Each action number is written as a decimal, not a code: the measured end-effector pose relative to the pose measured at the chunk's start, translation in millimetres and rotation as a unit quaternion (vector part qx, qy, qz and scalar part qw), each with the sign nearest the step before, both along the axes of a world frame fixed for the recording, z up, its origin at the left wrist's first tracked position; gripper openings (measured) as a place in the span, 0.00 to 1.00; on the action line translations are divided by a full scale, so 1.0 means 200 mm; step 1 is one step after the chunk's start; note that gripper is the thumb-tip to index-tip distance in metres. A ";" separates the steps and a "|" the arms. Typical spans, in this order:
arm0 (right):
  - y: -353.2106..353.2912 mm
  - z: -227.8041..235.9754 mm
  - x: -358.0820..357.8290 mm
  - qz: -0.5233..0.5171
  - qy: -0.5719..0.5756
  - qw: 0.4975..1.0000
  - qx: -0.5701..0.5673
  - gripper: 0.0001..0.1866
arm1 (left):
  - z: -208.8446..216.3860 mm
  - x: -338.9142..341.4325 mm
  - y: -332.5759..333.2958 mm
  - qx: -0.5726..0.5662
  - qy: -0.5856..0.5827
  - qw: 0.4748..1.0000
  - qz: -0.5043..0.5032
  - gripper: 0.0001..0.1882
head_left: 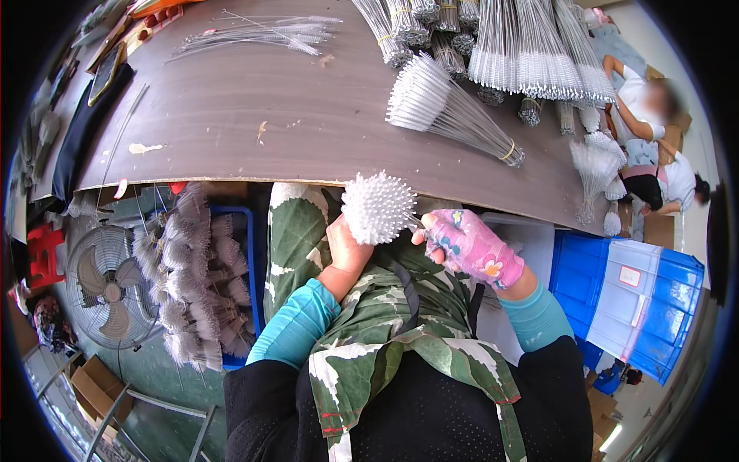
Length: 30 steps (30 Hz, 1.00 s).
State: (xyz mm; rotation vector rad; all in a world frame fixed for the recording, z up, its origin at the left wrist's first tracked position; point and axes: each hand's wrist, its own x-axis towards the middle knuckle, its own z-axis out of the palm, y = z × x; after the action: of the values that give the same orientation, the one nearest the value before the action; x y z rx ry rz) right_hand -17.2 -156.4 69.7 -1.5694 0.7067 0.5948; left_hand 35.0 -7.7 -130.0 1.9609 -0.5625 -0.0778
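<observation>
Over my lap, just below the table edge, is a bundle of small white-bristled wire brushes (379,204), its tips packed into a round clump facing up. My left hand (348,248) is closed around its lower left side. My right hand (469,242), in a pink flowered fingerless glove, is closed with the fingers curled at the bundle's right side, near thin wire there. What exactly those fingers pinch is too small to make out. Another brush bundle (419,96), tied with a yellow band at its wire end, lies on the table beyond.
Many brush bundles (531,54) are heaped at the table's far right. Loose brushes (262,37) lie at the far left of the table (231,115). Below left stand a fan (112,285) and a blue crate (250,269) of brushes. Blue and white bins (627,296) stand right; two people are beyond.
</observation>
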 end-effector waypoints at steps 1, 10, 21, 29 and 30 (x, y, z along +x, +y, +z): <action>0.00 0.00 0.00 0.000 0.000 1.000 0.000 0.20 | 0.00 0.00 0.00 0.004 -0.002 1.000 0.003 0.09; -0.01 -0.02 0.02 -0.007 0.024 0.999 0.020 0.20 | 0.01 -0.01 0.00 0.026 0.018 0.999 -0.003 0.13; -0.02 0.05 0.00 -0.042 0.032 0.996 0.070 0.22 | 0.03 -0.01 0.01 0.001 0.037 0.999 -0.001 0.15; 0.10 0.03 0.04 0.038 -0.254 0.963 -0.078 0.07 | 0.05 0.00 -0.01 -0.049 0.038 0.998 0.001 0.20; 0.12 0.00 0.06 0.116 -0.328 0.917 -0.196 0.08 | 0.05 0.00 -0.01 -0.050 0.036 0.998 0.002 0.20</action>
State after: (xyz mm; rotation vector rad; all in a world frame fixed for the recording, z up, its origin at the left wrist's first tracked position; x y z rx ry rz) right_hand -4.6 -132.1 69.4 -2.0913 0.1246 0.0582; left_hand 34.5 -9.3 -120.5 1.8552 -0.5055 -0.1152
